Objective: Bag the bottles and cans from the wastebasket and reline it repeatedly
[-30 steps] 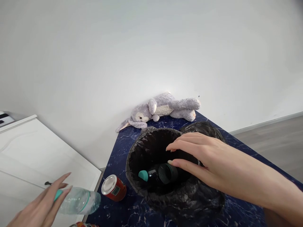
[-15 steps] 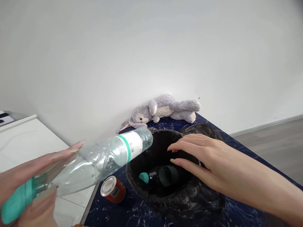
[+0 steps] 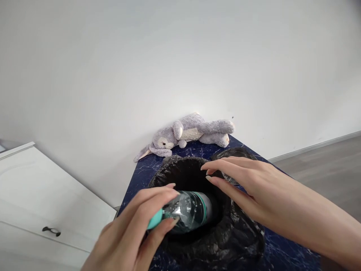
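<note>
My left hand [image 3: 135,226] is closed around the teal-capped end of a clear plastic bottle [image 3: 184,210] with a teal-edged label. Its far end points down into a bin lined with a black bag [image 3: 166,165], inside the mouth. Over the bin's right rim, my right hand [image 3: 242,184] hovers with thumb and fingers slightly apart, and nothing shows between them. The bottle and my left hand hide much of the bin's inside.
The bin stands on a dark blue marbled tabletop [image 3: 290,248]. Behind it a grey plush bunny [image 3: 188,131] lies on its side against the white wall. A white cabinet [image 3: 50,195] with a dark handle is at the left.
My left hand has swung the bottle right and down, from beside the bin into its mouth. The red can left of the bin is now out of sight. My right hand has barely moved.
</note>
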### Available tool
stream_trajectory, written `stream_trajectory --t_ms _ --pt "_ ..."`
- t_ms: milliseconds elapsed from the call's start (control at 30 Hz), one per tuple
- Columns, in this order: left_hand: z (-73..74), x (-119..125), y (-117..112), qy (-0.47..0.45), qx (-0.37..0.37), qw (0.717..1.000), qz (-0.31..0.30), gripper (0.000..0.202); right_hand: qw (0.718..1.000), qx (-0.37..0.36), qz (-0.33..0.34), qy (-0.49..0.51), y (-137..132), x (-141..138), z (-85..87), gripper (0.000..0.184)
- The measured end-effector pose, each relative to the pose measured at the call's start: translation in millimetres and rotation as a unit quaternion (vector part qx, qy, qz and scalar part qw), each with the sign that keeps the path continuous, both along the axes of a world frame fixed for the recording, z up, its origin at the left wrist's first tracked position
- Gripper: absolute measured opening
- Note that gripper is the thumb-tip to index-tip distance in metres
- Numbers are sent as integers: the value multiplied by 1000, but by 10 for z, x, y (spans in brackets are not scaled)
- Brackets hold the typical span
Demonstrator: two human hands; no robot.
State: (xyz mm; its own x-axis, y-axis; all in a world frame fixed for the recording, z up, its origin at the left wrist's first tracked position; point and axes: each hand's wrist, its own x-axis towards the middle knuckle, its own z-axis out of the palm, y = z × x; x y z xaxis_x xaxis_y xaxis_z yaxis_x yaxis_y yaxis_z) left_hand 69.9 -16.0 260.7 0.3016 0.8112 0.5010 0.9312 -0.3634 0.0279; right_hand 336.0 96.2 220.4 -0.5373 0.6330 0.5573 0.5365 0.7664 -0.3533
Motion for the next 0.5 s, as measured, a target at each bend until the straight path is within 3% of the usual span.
stream_trajectory --t_ms 167,267,367,500 --pt "-88 -36 182 32 -147 985 -87 43 1000 -5 22 -12 10 8 27 35" --pt "-103 -73 199 55 -160 982 -86 47 999 -15 44 -20 -1 -6 46 33" --pt "-85 -135 130 35 -114 992 -43 46 998 -22 54 -23 -10 -12 49 32" --pt "-34 -338 -29 -29 -24 994 105 40 998 -24 55 -34 -18 14 19 35"
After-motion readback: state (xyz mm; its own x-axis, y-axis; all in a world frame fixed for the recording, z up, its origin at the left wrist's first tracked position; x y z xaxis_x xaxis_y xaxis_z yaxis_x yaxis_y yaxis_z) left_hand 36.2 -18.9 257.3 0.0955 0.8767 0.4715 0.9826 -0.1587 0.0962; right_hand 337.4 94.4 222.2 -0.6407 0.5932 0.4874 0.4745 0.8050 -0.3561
